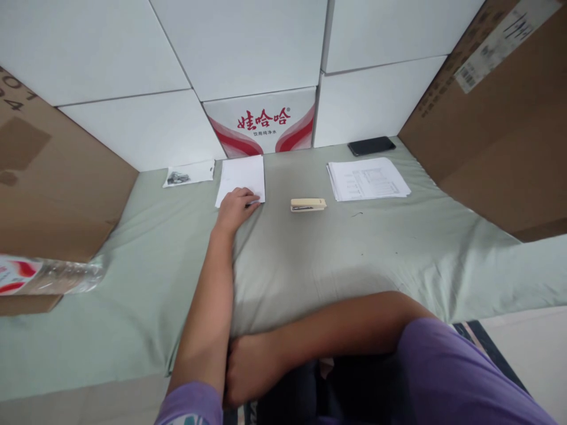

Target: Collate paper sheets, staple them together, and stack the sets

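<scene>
White rectangular paper stack (241, 173) extends fwd of L hand (235, 209) (nearer), long axis approx. fore-aft. L grip: narrow, pinch can't tell. R hand (253, 363): partly hidden, can't tell.

Black phone (371, 146) near white boxes (367, 112), brown cartons (491, 141) either side

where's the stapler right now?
In the head view, the stapler lies on the green cloth just right of centre, between the left hand and the printed sheets.
</scene>
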`<state>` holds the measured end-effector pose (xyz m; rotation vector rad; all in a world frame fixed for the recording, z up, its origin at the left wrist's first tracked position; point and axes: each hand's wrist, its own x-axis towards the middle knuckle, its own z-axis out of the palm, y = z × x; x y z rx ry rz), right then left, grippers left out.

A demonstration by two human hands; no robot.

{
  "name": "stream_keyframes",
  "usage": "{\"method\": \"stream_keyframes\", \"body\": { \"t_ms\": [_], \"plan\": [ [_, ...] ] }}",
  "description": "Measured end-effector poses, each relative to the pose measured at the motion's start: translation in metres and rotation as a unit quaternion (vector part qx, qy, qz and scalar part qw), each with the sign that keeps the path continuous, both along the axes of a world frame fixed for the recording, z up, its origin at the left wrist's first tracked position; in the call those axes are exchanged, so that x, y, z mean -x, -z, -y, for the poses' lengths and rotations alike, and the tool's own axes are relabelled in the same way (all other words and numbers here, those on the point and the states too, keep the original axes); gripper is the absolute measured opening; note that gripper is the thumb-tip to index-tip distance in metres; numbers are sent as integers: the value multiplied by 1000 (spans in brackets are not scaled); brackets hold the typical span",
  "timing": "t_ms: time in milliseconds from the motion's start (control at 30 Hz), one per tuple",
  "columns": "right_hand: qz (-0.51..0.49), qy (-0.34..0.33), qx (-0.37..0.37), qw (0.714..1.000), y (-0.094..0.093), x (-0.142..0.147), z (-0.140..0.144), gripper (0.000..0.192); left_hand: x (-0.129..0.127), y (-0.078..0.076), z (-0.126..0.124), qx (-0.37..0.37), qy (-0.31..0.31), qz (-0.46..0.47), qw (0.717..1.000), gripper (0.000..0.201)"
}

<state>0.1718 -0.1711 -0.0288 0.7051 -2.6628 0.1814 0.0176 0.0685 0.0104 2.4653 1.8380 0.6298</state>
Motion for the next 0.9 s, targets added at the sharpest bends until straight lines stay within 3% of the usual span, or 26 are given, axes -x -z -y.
{"method": "stream_keyframes", "body": {
  "t_ms": [233,467,900],
  "plan": [
    [-62,56,-59,995,-13,-8,-1,35,5,1,-2,12,12,43,999,30],
    [-80,63,-102,990,-19,-10,-3,44,3,-3,-2,21,12,54,998,29],
    [-65,63,-105,990,-28,-14,-5,47,-5,-9,0,-85,-55,-8,995,15]
  ]
}}
